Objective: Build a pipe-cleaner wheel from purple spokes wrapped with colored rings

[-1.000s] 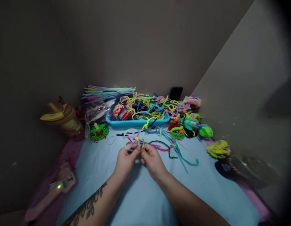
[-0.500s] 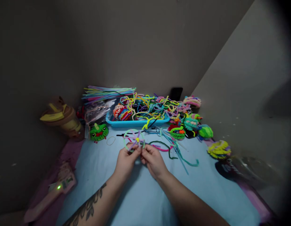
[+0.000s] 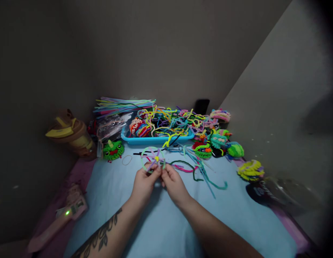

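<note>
Over the blue cloth, I hold up a pipe-cleaner wheel (image 3: 156, 158). It has a pale green ring, lilac spokes and a yellow knot at its centre. My left hand (image 3: 146, 179) pinches the lower edge of the wheel between thumb and fingers. Close against it, my right hand (image 3: 173, 181) is closed on the wheel's lower right edge, its fingertips partly hidden. Just behind my right hand lie loose pipe cleaners in dark green (image 3: 195, 173), pink and blue (image 3: 205, 177).
A blue tray (image 3: 158, 141) heaped with tangled pipe cleaners stands at the back. Left of it are a bundle of straight pipe cleaners (image 3: 123, 106), a green fuzzy figure (image 3: 113, 150) and a brown cup (image 3: 75, 134). Fuzzy figures (image 3: 202, 150) and a clear plastic cup (image 3: 287, 195) line the right.
Very little differs. My right hand's fingers have shifted slightly at the wheel's edge, and the wheel sits a touch further left and higher.
</note>
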A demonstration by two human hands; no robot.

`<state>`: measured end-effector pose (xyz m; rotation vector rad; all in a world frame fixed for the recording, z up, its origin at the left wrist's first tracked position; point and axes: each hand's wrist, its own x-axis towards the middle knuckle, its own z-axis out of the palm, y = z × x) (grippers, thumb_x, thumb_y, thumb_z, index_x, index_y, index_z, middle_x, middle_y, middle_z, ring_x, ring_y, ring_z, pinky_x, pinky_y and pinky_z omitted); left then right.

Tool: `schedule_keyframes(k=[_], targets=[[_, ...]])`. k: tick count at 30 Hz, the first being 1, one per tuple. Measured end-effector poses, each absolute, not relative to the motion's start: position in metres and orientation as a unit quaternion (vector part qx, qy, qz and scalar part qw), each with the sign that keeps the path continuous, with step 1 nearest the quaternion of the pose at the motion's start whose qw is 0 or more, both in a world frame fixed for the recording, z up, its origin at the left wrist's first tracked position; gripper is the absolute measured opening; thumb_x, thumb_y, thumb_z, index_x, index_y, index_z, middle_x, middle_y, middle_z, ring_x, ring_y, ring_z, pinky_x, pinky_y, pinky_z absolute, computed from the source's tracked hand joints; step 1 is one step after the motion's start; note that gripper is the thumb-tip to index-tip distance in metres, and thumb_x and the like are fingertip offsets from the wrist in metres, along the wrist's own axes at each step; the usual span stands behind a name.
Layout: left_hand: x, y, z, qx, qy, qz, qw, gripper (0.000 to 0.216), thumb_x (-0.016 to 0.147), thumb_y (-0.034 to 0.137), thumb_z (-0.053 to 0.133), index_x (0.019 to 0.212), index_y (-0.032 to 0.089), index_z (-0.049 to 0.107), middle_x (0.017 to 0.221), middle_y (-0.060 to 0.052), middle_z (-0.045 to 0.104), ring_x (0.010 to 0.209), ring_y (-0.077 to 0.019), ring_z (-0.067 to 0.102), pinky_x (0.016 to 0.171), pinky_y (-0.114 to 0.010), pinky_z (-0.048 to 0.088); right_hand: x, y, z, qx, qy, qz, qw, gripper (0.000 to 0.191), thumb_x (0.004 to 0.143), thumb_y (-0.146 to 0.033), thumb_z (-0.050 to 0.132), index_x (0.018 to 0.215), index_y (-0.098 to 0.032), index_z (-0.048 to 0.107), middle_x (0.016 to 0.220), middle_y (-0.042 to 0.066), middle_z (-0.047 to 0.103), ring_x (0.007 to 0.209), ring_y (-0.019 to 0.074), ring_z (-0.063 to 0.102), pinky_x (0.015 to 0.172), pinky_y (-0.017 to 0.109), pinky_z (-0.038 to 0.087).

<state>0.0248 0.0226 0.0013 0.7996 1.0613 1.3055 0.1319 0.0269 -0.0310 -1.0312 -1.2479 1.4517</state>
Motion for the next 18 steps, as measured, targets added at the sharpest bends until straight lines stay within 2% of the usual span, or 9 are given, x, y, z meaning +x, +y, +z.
schedule_keyframes(k=[6, 11, 15, 18], targets=[[0.0259, 0.0212, 0.0022, 0.343, 0.447, 0.564, 0.604, 0.026, 0.064, 0.037, 0.073, 0.063, 0.016, 0.057, 0.057, 0.003, 0.055, 0.051, -0.0103, 0.050, 0.053, -0.023, 0.043, 0.1300, 0.0239, -0.0322, -0.436, -0.506, 0.564, 0.485, 0.025, 0.083, -0.047, 0.052, 0.082, -0.023, 0.056, 0.066, -0.002, 0.047, 0.060, 0.0134, 0.040, 0.051, 0.023, 0.034], [0.0265, 0.0204, 0.0003, 0.354, 0.460, 0.568, 0.583, 0.026, 0.065, 0.037, 0.073, 0.063, 0.016, 0.058, 0.063, 0.001, 0.057, 0.060, -0.0122, 0.052, 0.061, -0.024, 0.044, 0.1249, 0.0209, -0.0315, -0.449, -0.508, 0.531, 0.508, 0.018, 0.085, -0.041, 0.050, 0.086, -0.025, 0.056, 0.077, 0.001, 0.053, 0.072, 0.0173, 0.046, 0.066, 0.027, 0.042], [0.0273, 0.0193, 0.0001, 0.367, 0.460, 0.561, 0.582, 0.027, 0.066, 0.040, 0.072, 0.062, 0.017, 0.057, 0.065, 0.000, 0.058, 0.065, -0.0133, 0.054, 0.067, -0.025, 0.044, 0.1221, 0.0184, -0.0320, -0.479, -0.530, 0.473, 0.517, 0.015, 0.086, -0.035, 0.047, 0.094, -0.025, 0.055, 0.084, 0.003, 0.054, 0.081, 0.0190, 0.049, 0.080, 0.031, 0.041], [0.0281, 0.0186, 0.0010, 0.362, 0.447, 0.560, 0.596, 0.025, 0.065, 0.038, 0.073, 0.067, 0.017, 0.059, 0.068, 0.000, 0.060, 0.067, -0.0133, 0.055, 0.069, -0.025, 0.044, 0.1233, 0.0190, -0.0322, -0.490, -0.525, 0.448, 0.532, 0.014, 0.087, -0.032, 0.046, 0.092, -0.025, 0.057, 0.080, 0.002, 0.053, 0.077, 0.0189, 0.048, 0.076, 0.030, 0.040]])
